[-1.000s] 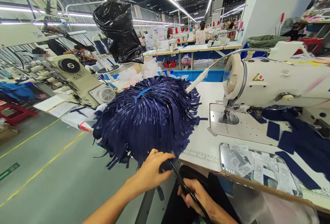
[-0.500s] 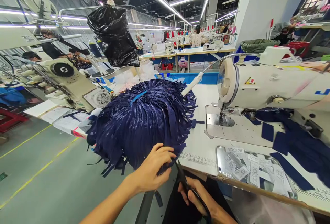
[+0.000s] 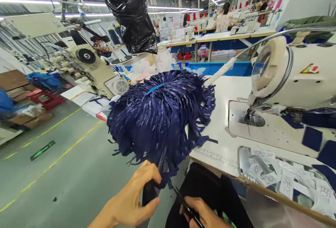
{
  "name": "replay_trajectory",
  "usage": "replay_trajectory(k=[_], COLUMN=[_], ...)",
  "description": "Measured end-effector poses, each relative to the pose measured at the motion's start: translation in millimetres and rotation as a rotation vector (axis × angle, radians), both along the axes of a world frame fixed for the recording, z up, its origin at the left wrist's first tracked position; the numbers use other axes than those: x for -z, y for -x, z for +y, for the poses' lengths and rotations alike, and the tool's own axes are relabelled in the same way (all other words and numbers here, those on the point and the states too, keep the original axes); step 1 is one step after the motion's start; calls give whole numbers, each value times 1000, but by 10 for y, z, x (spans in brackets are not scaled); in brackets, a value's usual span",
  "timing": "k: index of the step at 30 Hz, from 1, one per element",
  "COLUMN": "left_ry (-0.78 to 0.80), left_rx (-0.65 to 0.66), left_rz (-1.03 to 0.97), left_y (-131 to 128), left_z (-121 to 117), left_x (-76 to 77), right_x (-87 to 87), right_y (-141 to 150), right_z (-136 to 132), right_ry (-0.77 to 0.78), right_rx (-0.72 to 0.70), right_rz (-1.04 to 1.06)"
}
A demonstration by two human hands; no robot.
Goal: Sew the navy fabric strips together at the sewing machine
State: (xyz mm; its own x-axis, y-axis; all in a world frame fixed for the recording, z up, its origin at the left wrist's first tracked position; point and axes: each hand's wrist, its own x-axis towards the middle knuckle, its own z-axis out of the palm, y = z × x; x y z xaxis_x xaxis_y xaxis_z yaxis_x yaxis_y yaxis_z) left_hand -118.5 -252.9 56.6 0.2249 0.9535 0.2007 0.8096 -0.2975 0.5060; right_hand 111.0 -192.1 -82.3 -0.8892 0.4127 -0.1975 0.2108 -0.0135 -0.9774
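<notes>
A large bundle of navy fabric strips point(image 3: 157, 116), tied with a blue band point(image 3: 154, 89), lies over the left edge of the worktable, its ends hanging down. At its lower ends, my left hand point(image 3: 133, 193) curls around some navy strips, with dark fabric between thumb and forefinger; its other fingers are partly hidden. My right hand point(image 3: 201, 212) grips black scissors point(image 3: 183, 201), the blades pointing up and left toward the strip ends just beside my left hand. Whether the blades touch fabric, I cannot tell.
At the right stands a sewing machine point(image 3: 309, 70) on the white table point(image 3: 223, 91). A metal tray point(image 3: 243, 163) holds printed labels near the front edge. Another machine point(image 3: 97, 70) and a hanging black plastic bag point(image 3: 133, 18) are behind the bundle. Co-workers sit farther back.
My left hand has moved down and left, and strips now stretch lower toward it. The scissors have shifted slightly lower. My view has turned left, so the machine and tray appear farther right.
</notes>
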Motion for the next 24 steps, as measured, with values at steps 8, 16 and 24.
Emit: replay_trajectory(k=[8, 16, 24], left_ry=[98, -225, -210], left_rx=[-35, 64, 170], left_rz=[31, 209, 235], left_y=[-251, -397, -368], left_z=[264, 436, 447], left_x=[271, 384, 167], right_x=[-44, 373, -102], right_y=[30, 27, -87], right_z=[69, 24, 218], right_ry=[-164, -154, -172], right_rx=[52, 307, 153], right_rz=[226, 201, 211])
